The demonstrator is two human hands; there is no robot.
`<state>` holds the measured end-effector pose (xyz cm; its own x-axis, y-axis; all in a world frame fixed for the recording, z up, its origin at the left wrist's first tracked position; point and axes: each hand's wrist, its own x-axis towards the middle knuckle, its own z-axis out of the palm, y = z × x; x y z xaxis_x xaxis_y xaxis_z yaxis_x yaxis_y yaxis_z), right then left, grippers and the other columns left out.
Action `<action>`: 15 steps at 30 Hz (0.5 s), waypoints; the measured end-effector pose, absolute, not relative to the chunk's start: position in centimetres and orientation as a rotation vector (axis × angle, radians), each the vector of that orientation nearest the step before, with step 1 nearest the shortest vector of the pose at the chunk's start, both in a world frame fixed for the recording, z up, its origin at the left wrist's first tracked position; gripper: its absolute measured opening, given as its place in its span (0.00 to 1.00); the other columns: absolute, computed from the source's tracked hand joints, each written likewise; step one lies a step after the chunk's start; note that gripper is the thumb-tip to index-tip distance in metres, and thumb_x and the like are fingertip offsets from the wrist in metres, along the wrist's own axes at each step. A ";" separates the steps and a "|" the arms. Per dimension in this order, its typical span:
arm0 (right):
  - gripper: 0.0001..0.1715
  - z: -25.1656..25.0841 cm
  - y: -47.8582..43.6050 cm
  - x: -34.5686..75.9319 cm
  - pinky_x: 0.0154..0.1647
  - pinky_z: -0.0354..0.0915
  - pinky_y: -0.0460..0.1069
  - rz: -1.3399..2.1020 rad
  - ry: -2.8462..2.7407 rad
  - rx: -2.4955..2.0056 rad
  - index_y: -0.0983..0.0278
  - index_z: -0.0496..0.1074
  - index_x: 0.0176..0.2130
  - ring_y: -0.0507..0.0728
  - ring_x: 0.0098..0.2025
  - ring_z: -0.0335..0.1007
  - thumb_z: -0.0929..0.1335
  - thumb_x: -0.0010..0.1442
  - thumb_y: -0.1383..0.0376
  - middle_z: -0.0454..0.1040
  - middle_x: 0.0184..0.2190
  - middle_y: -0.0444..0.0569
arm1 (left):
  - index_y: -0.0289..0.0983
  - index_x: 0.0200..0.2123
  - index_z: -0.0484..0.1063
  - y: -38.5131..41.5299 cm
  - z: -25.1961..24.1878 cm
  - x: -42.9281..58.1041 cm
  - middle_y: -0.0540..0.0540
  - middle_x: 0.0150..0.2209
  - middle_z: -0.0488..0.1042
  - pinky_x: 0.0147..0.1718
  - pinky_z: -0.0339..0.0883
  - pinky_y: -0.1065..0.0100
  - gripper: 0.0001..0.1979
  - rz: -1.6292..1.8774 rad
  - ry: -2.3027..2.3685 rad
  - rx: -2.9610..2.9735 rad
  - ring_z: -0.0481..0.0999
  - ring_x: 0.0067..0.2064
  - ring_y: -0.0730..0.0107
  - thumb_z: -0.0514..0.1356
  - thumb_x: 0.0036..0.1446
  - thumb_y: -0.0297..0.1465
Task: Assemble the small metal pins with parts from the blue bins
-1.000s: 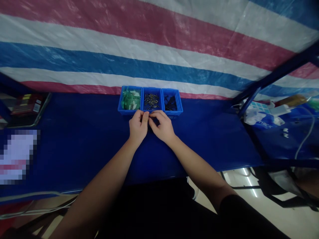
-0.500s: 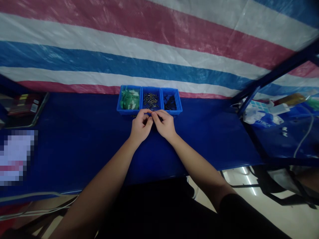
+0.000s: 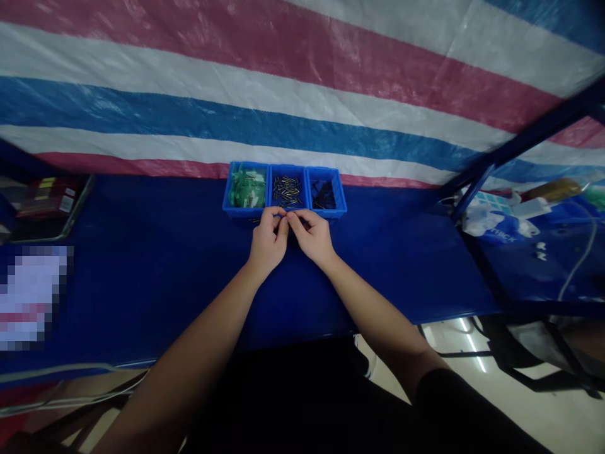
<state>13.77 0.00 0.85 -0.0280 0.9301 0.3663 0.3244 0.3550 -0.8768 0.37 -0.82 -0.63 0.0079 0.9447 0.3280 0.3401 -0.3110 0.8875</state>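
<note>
My left hand (image 3: 268, 241) and my right hand (image 3: 314, 237) meet fingertip to fingertip just in front of three joined blue bins. Both are closed in a pinch, and whatever lies between the fingertips is too small and hidden to name. Behind them, the left bin (image 3: 227, 205) holds green pieces in clear plastic (image 3: 248, 188). Slim dark and brassy metal pins or screws (image 3: 287, 189) fill the middle bin (image 3: 286, 169). Small black parts (image 3: 322, 195) lie in the right bin (image 3: 341, 203).
The blue table (image 3: 155, 271) runs up to a striped tarp (image 3: 265, 88). At far left are a dark tray with a red box (image 3: 47, 197) and a blurred-out pale sheet (image 3: 31, 296). Past a blue post on the right sit a plastic bag (image 3: 496, 224) and small white pieces (image 3: 541, 251).
My left thumb has shifted slightly up toward the fingertips. Both hands otherwise stay in the same place, and the bins look unchanged.
</note>
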 end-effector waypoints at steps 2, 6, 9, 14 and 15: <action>0.17 0.7 0.1 13.7 0.36 0.70 0.49 0.760 -1.532 -1.181 0.63 0.77 0.40 0.52 0.35 0.73 0.67 0.64 0.53 0.79 0.37 0.48 | 0.41 0.46 0.64 -0.8 -0.6 0.3 0.55 0.23 0.69 0.28 0.60 0.70 0.09 1.309 1.341 1.705 0.70 0.23 0.74 0.53 0.67 0.38; 0.18 0.4 0.2 13.7 0.37 0.71 0.49 0.795 -1.497 -1.193 0.62 0.75 0.43 0.52 0.36 0.74 0.67 0.64 0.52 0.79 0.38 0.49 | 0.41 0.46 0.64 -0.7 -0.5 0.3 0.55 0.22 0.67 0.27 0.59 0.70 0.08 1.317 1.359 1.722 0.69 0.22 0.74 0.53 0.68 0.38; 0.17 0.3 0.3 13.7 0.37 0.72 0.49 0.779 -1.505 -1.187 0.62 0.75 0.43 0.52 0.36 0.73 0.67 0.64 0.53 0.78 0.38 0.49 | 0.41 0.45 0.64 -0.6 -0.6 0.3 0.56 0.21 0.67 0.27 0.59 0.70 0.08 1.316 1.357 1.732 0.68 0.22 0.74 0.53 0.68 0.38; 0.16 0.5 0.2 13.8 0.34 0.70 0.48 0.758 -1.534 -1.185 0.62 0.74 0.42 0.52 0.35 0.72 0.66 0.65 0.53 0.77 0.37 0.48 | 0.41 0.45 0.65 -0.7 -0.6 0.3 0.55 0.22 0.69 0.28 0.59 0.70 0.08 1.314 1.355 1.731 0.69 0.23 0.74 0.53 0.67 0.38; 0.16 0.5 0.2 13.8 0.34 0.70 0.48 0.754 -1.540 -1.187 0.61 0.73 0.42 0.52 0.34 0.71 0.66 0.65 0.53 0.77 0.36 0.48 | 0.40 0.45 0.65 -0.7 -0.5 0.3 0.55 0.22 0.69 0.28 0.60 0.70 0.08 1.310 1.359 1.730 0.69 0.23 0.74 0.53 0.67 0.38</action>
<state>13.80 0.17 0.54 -0.0086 0.9421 0.3352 0.3124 0.3210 -0.8941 0.33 -0.68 -0.52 0.0022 0.9392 0.3434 0.3772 -0.3188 0.8695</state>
